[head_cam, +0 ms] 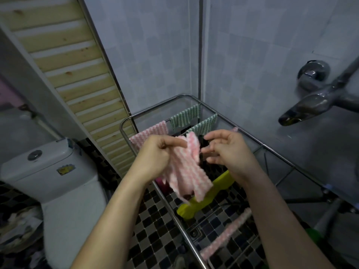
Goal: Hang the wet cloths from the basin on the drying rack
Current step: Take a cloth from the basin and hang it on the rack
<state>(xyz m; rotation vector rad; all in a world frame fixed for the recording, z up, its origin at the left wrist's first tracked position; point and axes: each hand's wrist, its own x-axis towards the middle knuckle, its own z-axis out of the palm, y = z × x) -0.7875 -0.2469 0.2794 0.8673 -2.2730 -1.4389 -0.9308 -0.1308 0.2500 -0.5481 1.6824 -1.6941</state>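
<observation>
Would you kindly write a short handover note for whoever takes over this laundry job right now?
Left hand: grips a bunched pink checked cloth above the drying rack.
Right hand: open beside that cloth, fingers spread, holding nothing.
Done: a pink cloth, a green cloth and a second green cloth hang on the far rails. A near pink cloth lies over a closer rail.
Left: spread the held cloth and drape it over a free rail. The basin is not in view, so I cannot tell how many cloths are waiting.
</observation>
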